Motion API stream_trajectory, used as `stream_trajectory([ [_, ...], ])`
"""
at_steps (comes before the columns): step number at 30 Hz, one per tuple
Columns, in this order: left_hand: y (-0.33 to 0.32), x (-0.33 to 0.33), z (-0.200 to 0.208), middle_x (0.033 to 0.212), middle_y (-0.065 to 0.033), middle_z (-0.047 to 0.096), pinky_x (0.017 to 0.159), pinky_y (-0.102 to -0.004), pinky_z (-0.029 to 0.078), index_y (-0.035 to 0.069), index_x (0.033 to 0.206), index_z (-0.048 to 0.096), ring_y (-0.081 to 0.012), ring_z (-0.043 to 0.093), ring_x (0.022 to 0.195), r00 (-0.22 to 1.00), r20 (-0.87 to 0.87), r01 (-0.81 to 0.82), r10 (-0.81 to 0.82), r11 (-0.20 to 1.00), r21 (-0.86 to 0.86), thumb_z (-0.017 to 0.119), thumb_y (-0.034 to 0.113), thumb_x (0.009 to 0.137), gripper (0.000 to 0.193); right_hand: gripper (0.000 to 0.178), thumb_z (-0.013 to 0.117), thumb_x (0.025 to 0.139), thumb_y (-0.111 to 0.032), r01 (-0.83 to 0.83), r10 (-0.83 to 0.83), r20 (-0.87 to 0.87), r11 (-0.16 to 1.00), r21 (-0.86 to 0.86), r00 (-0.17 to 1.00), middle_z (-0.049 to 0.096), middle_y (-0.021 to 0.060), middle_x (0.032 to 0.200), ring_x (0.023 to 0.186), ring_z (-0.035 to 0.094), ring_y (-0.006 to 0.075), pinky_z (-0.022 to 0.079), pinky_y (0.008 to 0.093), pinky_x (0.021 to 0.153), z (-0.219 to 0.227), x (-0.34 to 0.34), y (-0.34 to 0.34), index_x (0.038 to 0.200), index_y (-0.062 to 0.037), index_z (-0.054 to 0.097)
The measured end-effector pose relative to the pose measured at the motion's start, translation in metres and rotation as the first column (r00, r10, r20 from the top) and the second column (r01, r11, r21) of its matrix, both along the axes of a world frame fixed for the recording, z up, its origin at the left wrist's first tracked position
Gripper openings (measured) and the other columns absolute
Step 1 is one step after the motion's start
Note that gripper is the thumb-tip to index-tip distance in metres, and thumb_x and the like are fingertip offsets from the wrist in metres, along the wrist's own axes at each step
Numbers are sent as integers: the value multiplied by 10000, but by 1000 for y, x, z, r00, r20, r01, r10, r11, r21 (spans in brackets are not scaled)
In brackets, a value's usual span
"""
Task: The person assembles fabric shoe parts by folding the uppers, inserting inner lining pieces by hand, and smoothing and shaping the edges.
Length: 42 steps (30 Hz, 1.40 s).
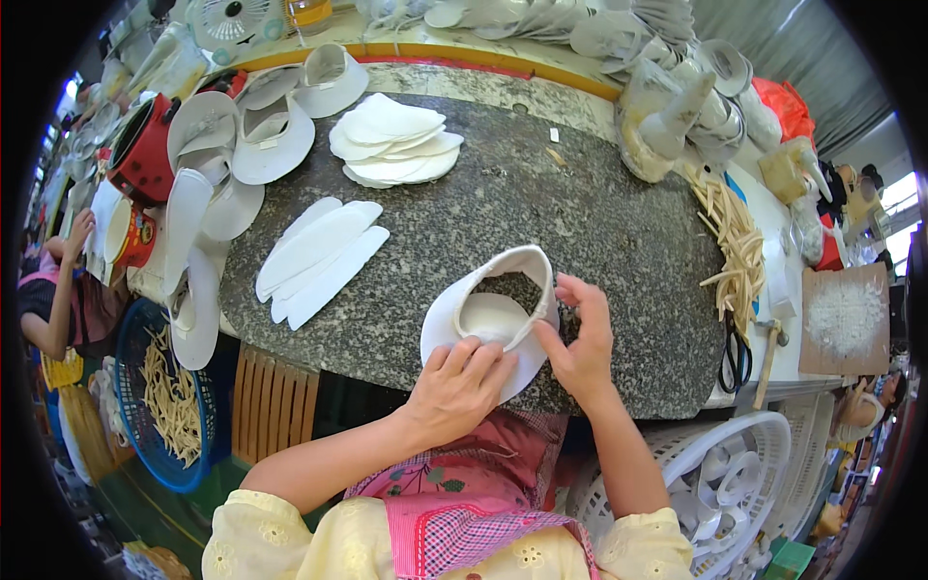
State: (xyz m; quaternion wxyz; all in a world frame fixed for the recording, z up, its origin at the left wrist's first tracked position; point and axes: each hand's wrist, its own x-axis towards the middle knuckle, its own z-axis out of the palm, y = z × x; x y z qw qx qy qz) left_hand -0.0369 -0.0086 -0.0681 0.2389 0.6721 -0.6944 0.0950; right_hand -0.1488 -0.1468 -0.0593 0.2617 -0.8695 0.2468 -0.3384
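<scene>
Left hand (462,379) palm-down pressing white visor (483,319) brim, right hand (583,340) seemingly pinching its upright band, on granite slab (541,213)

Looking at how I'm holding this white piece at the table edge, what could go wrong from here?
The white visor-shaped piece sits close to the near edge of the stone table, pinned by the left hand; if that hand slips, it may slide off. The right hand pinches the upright band, which might bend or pull loose if pressed hard.
</scene>
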Motion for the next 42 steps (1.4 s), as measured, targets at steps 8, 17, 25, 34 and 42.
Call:
stream_trajectory([
  [8,9,69,36,844,-83,566,671,-329,458,24,802,593,-256,545,793,930,-349,20,-118,962,-272,561,-90,553,277,392,624,701,-137,81,-68,79,983,-165,995,528,122,986,897,487,283,369,379,792,16,5,1,1053,-20,497],
  [17,-20,83,28,1032,-66,536,884,-339,356,28,843,570,-188,368,1177,852,197,485,-485,873,51,512,106,683,187,294,646,649,-210,-156,42,-278,903,-401,960,519,18,854,846,492,186,299,399,800,-4,7,60,904,-82,576],
  [25,-43,91,46,1055,-62,550,836,-355,390,85,922,591,-226,460,1092,960,-1,273,-279,940,-205,596,57,639,284,366,679,592,-155,-186,60,-320,907,-379,946,550,32,913,938,475,245,309,384,816,17,4,-9,940,-98,578],
  [34,-131,219,26,1136,-154,477,883,-412,361,45,1036,545,-320,399,1100,938,-77,-338,339,941,23,619,385,682,496,248,665,596,-99,-255,272,34,932,-258,962,585,56,876,880,505,253,376,347,780,54,78,-27,836,-77,606],
  [42,-164,239,27,974,-172,518,797,-373,424,-28,893,582,-313,458,978,723,-307,-582,619,785,210,588,325,729,389,364,618,625,-46,-206,213,-65,973,104,975,574,111,899,803,524,230,424,324,721,49,154,-88,985,-26,571],
])
